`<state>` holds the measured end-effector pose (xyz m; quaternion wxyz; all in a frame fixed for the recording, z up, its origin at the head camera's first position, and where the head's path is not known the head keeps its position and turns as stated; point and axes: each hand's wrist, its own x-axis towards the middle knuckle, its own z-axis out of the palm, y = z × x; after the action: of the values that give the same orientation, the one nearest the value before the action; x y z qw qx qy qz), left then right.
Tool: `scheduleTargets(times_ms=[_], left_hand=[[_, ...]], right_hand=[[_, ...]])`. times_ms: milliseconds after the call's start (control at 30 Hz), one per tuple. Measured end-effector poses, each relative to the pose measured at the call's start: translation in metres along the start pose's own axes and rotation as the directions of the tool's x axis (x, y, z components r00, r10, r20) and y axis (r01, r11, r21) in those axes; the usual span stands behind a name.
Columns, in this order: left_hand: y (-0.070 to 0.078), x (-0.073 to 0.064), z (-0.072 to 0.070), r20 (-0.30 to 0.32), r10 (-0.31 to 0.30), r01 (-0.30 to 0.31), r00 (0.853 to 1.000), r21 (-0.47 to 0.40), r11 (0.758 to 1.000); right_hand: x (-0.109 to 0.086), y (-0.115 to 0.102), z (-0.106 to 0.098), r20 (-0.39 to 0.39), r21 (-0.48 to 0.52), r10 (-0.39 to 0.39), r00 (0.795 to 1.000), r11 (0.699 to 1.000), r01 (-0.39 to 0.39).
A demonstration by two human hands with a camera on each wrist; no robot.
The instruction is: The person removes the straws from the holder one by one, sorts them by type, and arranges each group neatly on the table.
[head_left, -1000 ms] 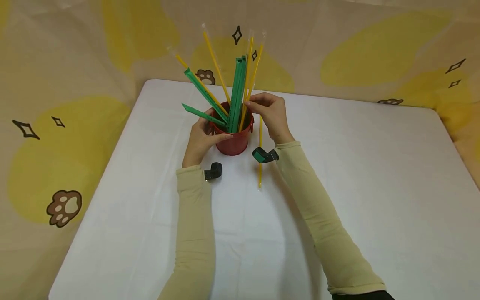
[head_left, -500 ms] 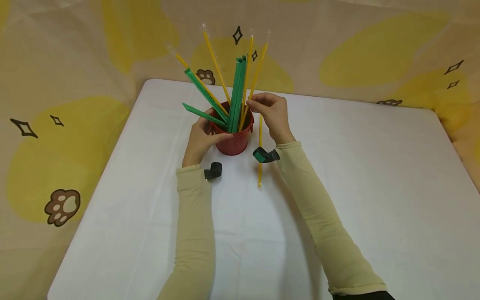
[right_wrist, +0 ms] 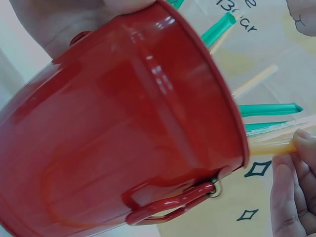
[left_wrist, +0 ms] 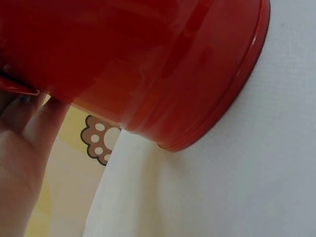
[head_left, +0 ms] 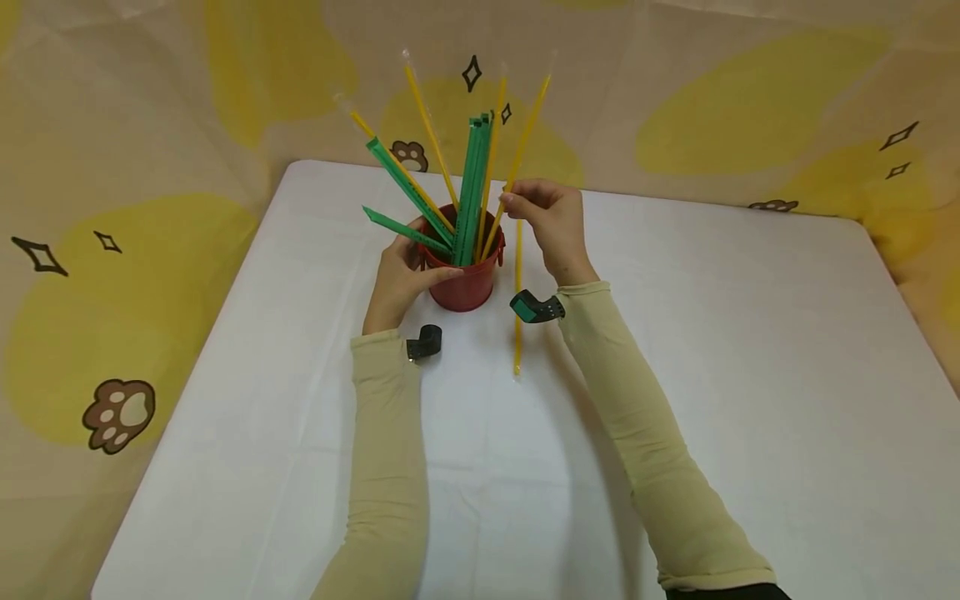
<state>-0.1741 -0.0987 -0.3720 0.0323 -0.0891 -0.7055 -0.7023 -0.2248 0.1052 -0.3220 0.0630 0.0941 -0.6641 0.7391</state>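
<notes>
A red metal bucket (head_left: pixel 461 292) with small side handles stands on the white table, holding several yellow straws in clear wrappers and several straws in green wrappers. My left hand (head_left: pixel 393 279) grips the bucket from its left side, thumb along the front rim. With thumb and forefinger, my right hand (head_left: pixel 553 221) pinches a yellow straw (head_left: pixel 528 129) above the right rim; its lower end is inside the bucket. In the right wrist view those fingertips (right_wrist: pixel 303 140) hold the straw close past the rim. Another yellow straw (head_left: pixel 517 342) lies on the table beneath the right wrist.
The white table (head_left: pixel 750 375) reaches out to both sides. Behind it hangs a yellow patterned cloth (head_left: pixel 697 100) with paw prints. Black wrist cameras sit on the left sleeve (head_left: pixel 388 433) and right sleeve (head_left: pixel 637 400).
My right hand has shifted slightly right and away, tilting the pinched yellow straw's top to the right, apart from the neighbouring yellow straw. My left hand keeps its grip on the bucket.
</notes>
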Motion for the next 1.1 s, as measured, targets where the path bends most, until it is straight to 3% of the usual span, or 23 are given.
scheduleTargets(times_ms=[433, 1100], left_hand=[[-0.005, 0.003, -0.001, 0.004, 0.005, -0.004, 1.000, -0.043, 0.999], [-0.004, 0.003, 0.000, 0.016, 0.024, -0.023, 1.000, -0.039, 0.999]], right_hand=[[-0.002, -0.014, -0.007, -0.059, 0.052, -0.071, 0.996, 0.996, 0.074], [-0.009, -0.039, -0.018, -0.118, 0.156, -0.167, 0.979, 0.970, 0.185]])
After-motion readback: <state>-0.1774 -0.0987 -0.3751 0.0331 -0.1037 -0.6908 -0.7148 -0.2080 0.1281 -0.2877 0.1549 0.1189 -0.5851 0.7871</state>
